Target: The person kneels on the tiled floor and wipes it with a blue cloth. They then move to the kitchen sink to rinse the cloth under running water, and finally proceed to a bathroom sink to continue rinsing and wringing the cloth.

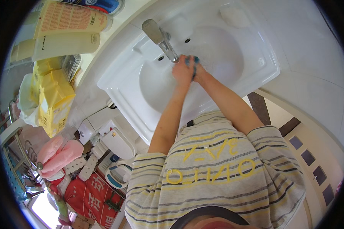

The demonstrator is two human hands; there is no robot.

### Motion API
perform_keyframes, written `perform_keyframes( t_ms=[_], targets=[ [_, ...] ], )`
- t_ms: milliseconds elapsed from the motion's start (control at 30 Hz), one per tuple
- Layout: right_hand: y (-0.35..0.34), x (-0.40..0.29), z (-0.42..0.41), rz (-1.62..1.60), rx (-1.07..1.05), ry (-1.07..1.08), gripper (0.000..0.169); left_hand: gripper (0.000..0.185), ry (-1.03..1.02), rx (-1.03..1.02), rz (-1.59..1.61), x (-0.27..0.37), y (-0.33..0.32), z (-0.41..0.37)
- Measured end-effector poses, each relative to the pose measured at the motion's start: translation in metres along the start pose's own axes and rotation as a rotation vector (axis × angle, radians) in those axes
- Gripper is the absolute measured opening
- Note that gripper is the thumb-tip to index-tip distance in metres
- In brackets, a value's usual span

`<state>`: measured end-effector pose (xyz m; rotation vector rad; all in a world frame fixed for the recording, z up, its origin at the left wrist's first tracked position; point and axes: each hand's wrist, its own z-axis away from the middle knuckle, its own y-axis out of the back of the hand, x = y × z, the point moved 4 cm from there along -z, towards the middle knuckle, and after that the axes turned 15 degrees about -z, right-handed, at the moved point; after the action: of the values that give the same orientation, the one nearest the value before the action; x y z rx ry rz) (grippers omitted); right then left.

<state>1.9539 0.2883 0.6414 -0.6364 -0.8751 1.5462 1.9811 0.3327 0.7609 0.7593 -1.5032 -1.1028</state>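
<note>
Over the white ceramic washbasin (pixel 149 83), my left hand (pixel 183 71) and my right hand (pixel 200 71) are pressed together. Between them they grip a small dark teal item (pixel 196 59), soft-looking and mostly covered by my fingers; blur hides what exactly it is. The chrome mixer tap (pixel 160 35) stands at the basin's back edge, its spout end close to my left knuckles. Whether water runs from it cannot be told clearly. Both bare forearms reach forward from the striped short sleeves.
Left of the basin, a shelf (pixel 103 48) carries plastic bottles (pixel 66 43) and a yellow soft pack (pixel 56 100). A toilet (pixel 119 143), pink slippers (pixel 60 157) and a red bag (pixel 89 197) are lower left. A pale object (pixel 235 17) rests at the basin's back right corner.
</note>
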Motion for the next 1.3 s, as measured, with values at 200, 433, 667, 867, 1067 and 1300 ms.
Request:
perform_keyframes(
  t_ms=[200,433,667,867,1067,1300],
  targets=[
    [-0.045,-0.035,0.034,0.141,0.342,0.138,0.044,0.024,0.409,-0.260,0.786,-0.099,-0.031,-0.025],
    [-0.016,-0.009,0.035,0.028,0.484,-0.061,0.036,0.030,0.132,-0.197,0.812,-0.027,0.003,0.018],
    [-0.010,0.004,0.005,-0.074,0.213,0.033,0.022,0.026,0.094,0.091,0.192,-0.019,0.018,0.025],
    [-0.066,-0.007,0.047,0.518,0.050,0.229,0.032,0.028,0.037,-0.106,0.697,-0.108,-0.012,0.022],
    [-0.074,-0.001,0.053,0.702,-0.061,0.154,0.027,0.031,0.168,-0.292,0.875,-0.065,0.021,0.010],
    [-0.079,-0.028,0.064,0.975,-0.005,0.499,0.036,0.014,0.228,-0.152,1.111,-0.086,0.026,-0.001]
  ],
)
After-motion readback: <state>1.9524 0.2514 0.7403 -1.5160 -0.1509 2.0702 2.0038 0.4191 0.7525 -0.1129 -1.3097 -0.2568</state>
